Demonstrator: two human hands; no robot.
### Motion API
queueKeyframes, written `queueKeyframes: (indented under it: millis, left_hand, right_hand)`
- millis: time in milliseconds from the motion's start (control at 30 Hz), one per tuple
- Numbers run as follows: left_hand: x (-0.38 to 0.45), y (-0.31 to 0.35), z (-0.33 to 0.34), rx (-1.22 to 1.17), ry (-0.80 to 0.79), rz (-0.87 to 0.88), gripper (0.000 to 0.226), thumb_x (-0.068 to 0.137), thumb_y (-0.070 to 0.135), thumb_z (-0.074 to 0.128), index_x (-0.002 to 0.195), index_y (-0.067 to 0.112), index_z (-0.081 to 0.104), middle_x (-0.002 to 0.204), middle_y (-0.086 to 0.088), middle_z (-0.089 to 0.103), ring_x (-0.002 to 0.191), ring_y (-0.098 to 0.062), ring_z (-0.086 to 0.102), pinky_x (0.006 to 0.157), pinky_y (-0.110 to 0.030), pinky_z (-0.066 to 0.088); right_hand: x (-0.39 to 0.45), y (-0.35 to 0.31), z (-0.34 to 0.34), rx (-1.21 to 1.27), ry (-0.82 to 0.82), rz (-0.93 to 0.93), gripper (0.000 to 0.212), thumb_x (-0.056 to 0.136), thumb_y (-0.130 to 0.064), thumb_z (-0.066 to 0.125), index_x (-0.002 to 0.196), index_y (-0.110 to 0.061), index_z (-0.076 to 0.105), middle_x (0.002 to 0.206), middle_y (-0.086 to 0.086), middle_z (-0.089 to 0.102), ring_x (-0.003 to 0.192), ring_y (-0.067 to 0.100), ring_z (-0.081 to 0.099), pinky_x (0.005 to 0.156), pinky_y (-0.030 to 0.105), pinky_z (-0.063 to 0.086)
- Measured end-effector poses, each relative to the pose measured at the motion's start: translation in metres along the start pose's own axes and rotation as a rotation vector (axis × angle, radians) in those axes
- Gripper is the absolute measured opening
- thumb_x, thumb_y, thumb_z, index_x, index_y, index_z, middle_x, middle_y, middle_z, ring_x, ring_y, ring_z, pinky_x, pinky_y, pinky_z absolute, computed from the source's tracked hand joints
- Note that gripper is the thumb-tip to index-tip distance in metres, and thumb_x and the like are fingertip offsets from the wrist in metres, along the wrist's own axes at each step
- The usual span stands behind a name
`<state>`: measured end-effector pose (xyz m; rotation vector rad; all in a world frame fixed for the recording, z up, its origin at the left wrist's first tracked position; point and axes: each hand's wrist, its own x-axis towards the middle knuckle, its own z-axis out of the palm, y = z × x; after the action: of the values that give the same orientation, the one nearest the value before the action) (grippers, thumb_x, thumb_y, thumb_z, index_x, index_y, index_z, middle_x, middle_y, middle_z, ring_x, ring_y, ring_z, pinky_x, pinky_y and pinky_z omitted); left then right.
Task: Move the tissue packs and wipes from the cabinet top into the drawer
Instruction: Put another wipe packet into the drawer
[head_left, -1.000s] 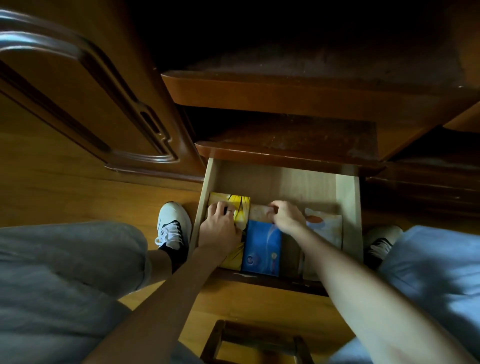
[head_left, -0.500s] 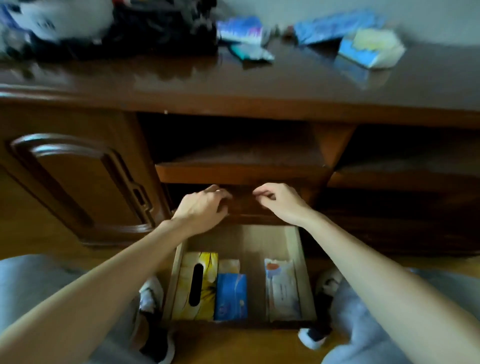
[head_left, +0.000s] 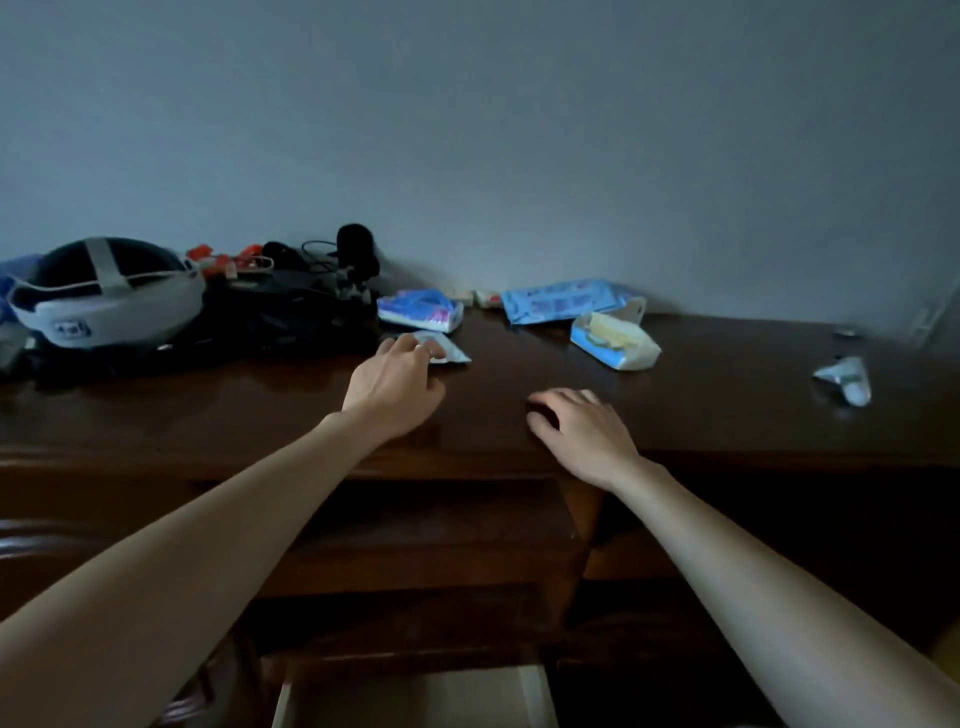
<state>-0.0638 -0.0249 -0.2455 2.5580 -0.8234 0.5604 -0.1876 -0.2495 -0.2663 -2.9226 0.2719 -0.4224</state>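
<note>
1. Just past the fingers (head_left: 415, 347) of my left hand (head_left: 392, 387) lay a small crumpled tissue pack (head_left: 447, 352), flat on the tabletop (head_left: 727, 410); the fingertips were loosely curled and touching its near edge, or all but touching, and gripped nothing.
2. My right hand (head_left: 584, 431) rested on the tabletop near the front edge, fingers relaxed and slightly spread, holding nothing.
3. Beyond the left fingers, behind the small pack, sat a pink-and-blue tissue pack (head_left: 421, 310), close against a heap of dark gear (head_left: 291, 317).
4. Ahead of the right fingers lay an opened blue-and-white tissue pack (head_left: 615, 343) with tissue showing at its top, and behind it a flat blue wipes pouch (head_left: 563, 300) against the wall. Well off to the right was a small crumpled white wrapper (head_left: 844, 378); I could not tell what it held.
5. The drawer (head_left: 410, 696) stood open below my forearms, only its pale rim in view.
6. I judged every pack light, soft and easily squashed, with slick film wrappers. I would pinch the small pack across its width, thumb beneath one edge. The opened pack should be taken by its sides so that loose tissue stays in. The wipes pouch is probably heavier and floppy, so I would grip it mid-body.
</note>
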Motion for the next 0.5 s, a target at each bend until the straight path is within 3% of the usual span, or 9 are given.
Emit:
queueKeyframes:
  millis: [133, 200, 300, 367, 500]
  left_hand:
    - [0.040, -0.014, 0.041, 0.057, -0.229, -0.066, 0.064, 0.094, 0.046, 0.053, 0.154, 0.029, 0.037, 0.161, -0.006, 0.032, 0.144, -0.032, 0.033, 0.110, -0.048, 0.038]
    - [0.052, -0.011, 0.053, 0.056, -0.350, -0.080, 0.063, 0.096, 0.055, 0.044, 0.154, 0.030, 0.039, 0.163, -0.006, 0.032, 0.146, -0.032, 0.033, 0.116, -0.048, 0.031]
    - [0.052, 0.000, 0.054, 0.029, -0.352, -0.045, 0.060, 0.094, 0.062, 0.046, 0.145, 0.032, 0.051, 0.154, -0.002, 0.046, 0.136, -0.027, 0.047, 0.106, -0.043, 0.040]
    - [0.032, 0.013, 0.044, 0.026, -0.345, 0.071, 0.057, 0.093, 0.064, 0.048, 0.141, 0.034, 0.056, 0.150, 0.004, 0.049, 0.132, -0.023, 0.051, 0.103, -0.041, 0.043]
    - [-0.036, 0.040, 0.022, -0.135, -0.220, 0.297, 0.039, 0.092, 0.051, 0.058, 0.126, 0.034, 0.067, 0.130, 0.010, 0.058, 0.120, -0.016, 0.056, 0.096, -0.036, 0.049]
  right_hand:
    - [0.016, 0.006, 0.017, -0.047, 0.082, 0.004, 0.035, 0.095, -0.055, 0.041, 0.122, -0.038, 0.057, 0.126, -0.010, 0.057, 0.119, 0.020, 0.049, 0.095, 0.041, 0.042]
    - [0.021, 0.009, 0.017, -0.045, 0.100, -0.002, 0.032, 0.094, -0.055, 0.043, 0.117, -0.038, 0.057, 0.122, -0.009, 0.058, 0.116, 0.020, 0.050, 0.094, 0.042, 0.043]
    - [0.021, 0.009, 0.018, -0.044, 0.120, -0.003, 0.029, 0.094, -0.053, 0.047, 0.115, -0.037, 0.060, 0.120, -0.008, 0.060, 0.114, 0.020, 0.052, 0.092, 0.041, 0.042]
    - [0.020, 0.005, 0.016, -0.027, 0.146, 0.016, 0.033, 0.095, -0.055, 0.047, 0.117, -0.035, 0.062, 0.119, -0.008, 0.062, 0.115, 0.020, 0.053, 0.092, 0.041, 0.043]
    - [0.009, -0.005, 0.007, 0.161, 0.121, 0.181, 0.067, 0.093, -0.078, 0.028, 0.139, -0.036, 0.055, 0.133, -0.004, 0.063, 0.124, 0.023, 0.054, 0.098, 0.044, 0.044]
